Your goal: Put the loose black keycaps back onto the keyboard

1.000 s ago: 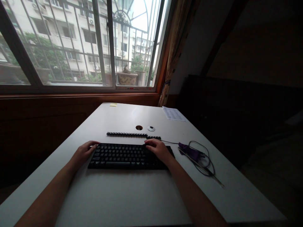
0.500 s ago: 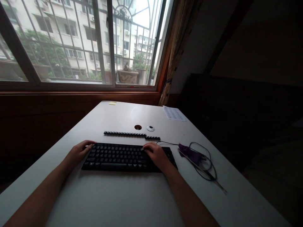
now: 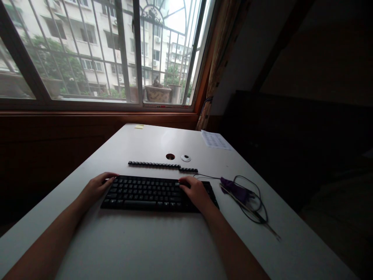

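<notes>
Across the middle of the worktop (image 3: 125, 241): the keyboard (image 3: 142, 194) lay flat, space bar toward the person, one bare hand at either side.
Left hand (image 3: 97, 186): at the back left corner of the keyboard, its fingers bent and reaching forward, the tips at that corner; the thumb lay just below them, a little apart. Whether they gripped the edge could not be told.
Right hand (image 3: 196, 191): over the right part of the keyboard, hiding some of its keys. Forefinger and thumb curved toward each other near the back edge, slightly apart; whether a key was pinched between them could not be told.
Key row (image 3: 154, 165): black keycaps just beyond the keyboard, in a long line with a shorter one at its right end, set a little nearer the person.
Cable (image 3: 260, 190): from behind the keyboard it ran right to a crumpled purple cloth (image 3: 236, 190) and looped around it.
Thin stick (image 3: 272, 230): slanting over the cloth and past the loop toward the person.
Hole (image 3: 170, 156): round, cut through the worktop beyond the key row; its contents were too dark to tell. White ring (image 3: 185, 158): just right of it.
Far edge: a yellow note (image 3: 139, 126) at left, a printed sheet (image 3: 215, 140) at right.
Flowerpot (image 3: 158, 94): outside the window (image 3: 138, 50), a brownish clump in it.
</notes>
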Demonstrator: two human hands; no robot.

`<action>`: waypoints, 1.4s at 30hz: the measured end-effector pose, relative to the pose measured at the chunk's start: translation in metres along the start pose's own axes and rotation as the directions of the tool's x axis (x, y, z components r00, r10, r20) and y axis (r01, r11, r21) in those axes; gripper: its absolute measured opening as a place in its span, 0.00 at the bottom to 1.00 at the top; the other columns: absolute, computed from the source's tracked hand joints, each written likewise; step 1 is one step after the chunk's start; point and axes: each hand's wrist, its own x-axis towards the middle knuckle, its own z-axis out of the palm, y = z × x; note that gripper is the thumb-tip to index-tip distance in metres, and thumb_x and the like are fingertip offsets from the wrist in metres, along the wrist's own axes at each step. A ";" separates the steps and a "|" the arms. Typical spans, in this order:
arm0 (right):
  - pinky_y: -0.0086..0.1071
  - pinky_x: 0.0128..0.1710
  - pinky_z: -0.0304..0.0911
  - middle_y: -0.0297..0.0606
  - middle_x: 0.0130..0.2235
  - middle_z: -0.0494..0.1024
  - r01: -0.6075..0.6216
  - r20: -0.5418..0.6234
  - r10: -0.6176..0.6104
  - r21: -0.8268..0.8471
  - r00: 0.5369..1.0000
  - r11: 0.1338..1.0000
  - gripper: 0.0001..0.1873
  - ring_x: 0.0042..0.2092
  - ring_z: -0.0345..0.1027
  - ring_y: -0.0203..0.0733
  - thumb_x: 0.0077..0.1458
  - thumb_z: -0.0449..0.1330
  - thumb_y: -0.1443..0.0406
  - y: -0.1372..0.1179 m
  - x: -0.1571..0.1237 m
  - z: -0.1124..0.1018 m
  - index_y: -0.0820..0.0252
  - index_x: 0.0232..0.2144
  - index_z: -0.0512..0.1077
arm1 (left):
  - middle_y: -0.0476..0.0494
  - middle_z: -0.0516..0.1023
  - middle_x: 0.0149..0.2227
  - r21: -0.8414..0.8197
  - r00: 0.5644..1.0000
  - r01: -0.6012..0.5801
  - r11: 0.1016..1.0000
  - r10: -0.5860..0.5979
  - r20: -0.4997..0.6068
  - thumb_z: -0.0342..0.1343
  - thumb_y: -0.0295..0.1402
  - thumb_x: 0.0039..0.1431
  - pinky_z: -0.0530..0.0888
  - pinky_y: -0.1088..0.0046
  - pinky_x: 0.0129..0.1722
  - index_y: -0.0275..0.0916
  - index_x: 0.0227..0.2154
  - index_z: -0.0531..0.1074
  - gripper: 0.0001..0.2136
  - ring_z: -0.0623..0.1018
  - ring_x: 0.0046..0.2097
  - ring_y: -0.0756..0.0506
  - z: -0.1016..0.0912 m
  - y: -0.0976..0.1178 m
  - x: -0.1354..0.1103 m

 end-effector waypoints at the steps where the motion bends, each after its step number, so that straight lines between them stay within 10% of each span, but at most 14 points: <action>1: 0.41 0.51 0.67 0.38 0.41 0.81 -0.022 0.000 0.022 0.028 1.000 0.999 0.11 0.45 0.75 0.45 0.53 0.62 0.71 0.000 0.000 -0.001 0.56 0.39 0.77 | 0.40 0.82 0.45 -0.004 1.000 0.001 1.000 -0.001 -0.001 0.50 0.50 0.61 0.75 0.64 0.45 0.40 0.45 0.77 0.21 0.80 0.46 0.37 0.000 0.001 0.000; 18: 0.40 0.47 0.68 0.37 0.40 0.81 -0.024 -0.021 0.024 0.033 0.999 0.999 0.08 0.42 0.75 0.44 0.54 0.62 0.70 -0.002 0.000 0.005 0.56 0.37 0.78 | 0.41 0.82 0.44 -0.030 1.000 0.008 1.000 -0.008 -0.003 0.50 0.51 0.60 0.76 0.63 0.44 0.40 0.44 0.77 0.22 0.80 0.44 0.37 0.002 0.002 0.001; 29: 0.41 0.50 0.66 0.38 0.40 0.79 0.225 0.006 -0.226 -0.094 0.974 0.970 0.10 0.46 0.71 0.44 0.57 0.60 0.72 -0.008 -0.002 0.005 0.54 0.35 0.78 | 0.42 0.82 0.43 -0.014 1.000 -0.011 1.000 0.010 -0.027 0.51 0.50 0.60 0.76 0.65 0.43 0.41 0.43 0.78 0.20 0.81 0.44 0.38 0.001 0.005 0.000; 42: 0.42 0.53 0.67 0.41 0.45 0.77 0.285 0.030 -0.284 -0.177 0.958 0.942 0.20 0.48 0.70 0.45 0.60 0.52 0.74 -0.018 -0.007 0.003 0.54 0.50 0.73 | 0.41 0.82 0.43 -0.008 0.999 -0.014 1.000 0.014 -0.030 0.51 0.51 0.59 0.76 0.64 0.45 0.41 0.43 0.78 0.21 0.80 0.44 0.38 0.001 0.003 0.001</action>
